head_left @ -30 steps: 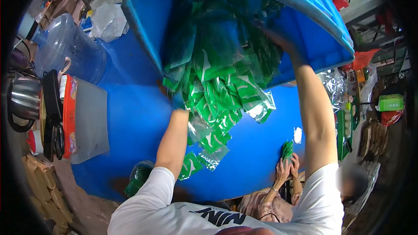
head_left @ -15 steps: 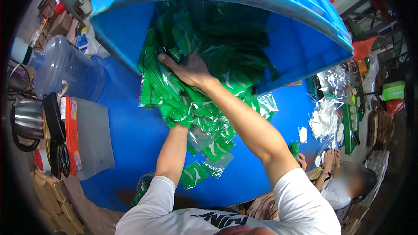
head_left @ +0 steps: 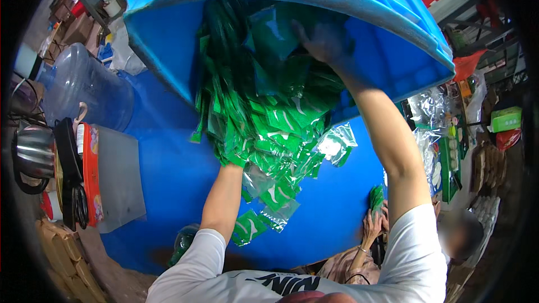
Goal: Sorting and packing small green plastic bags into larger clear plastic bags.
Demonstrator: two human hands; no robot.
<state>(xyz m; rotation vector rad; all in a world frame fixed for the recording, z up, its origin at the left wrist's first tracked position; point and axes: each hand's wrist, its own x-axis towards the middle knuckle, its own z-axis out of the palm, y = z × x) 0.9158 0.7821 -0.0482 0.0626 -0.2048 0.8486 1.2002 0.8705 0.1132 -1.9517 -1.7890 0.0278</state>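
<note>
A large blue plastic bin [head_left: 163, 39] lies tipped on its side, its mouth facing me. Flat green packets in clear plastic [head_left: 281, 120] spill from it in a heap onto the blue tabletop [head_left: 174, 196]. My right hand [head_left: 325, 44] is inside the bin above the packets at the back, blurred and in shadow, thumb held apart from the fingers; it appears to hold nothing. At the front of the heap, my left forearm [head_left: 222, 202] runs in under the packets, which cover the hand and its fingers.
A big clear water jug [head_left: 90, 87], a metal kettle [head_left: 36, 154] and a clear box with an orange lid [head_left: 120, 177] stand at left. On the right, another person's hands [head_left: 370, 227] hold green packets near a green tray [head_left: 449, 168].
My right hand has moved off the heap's front, deeper into the bin and rightward. Packets at the left of the heap have shifted inward. My left arm has stayed put.
</note>
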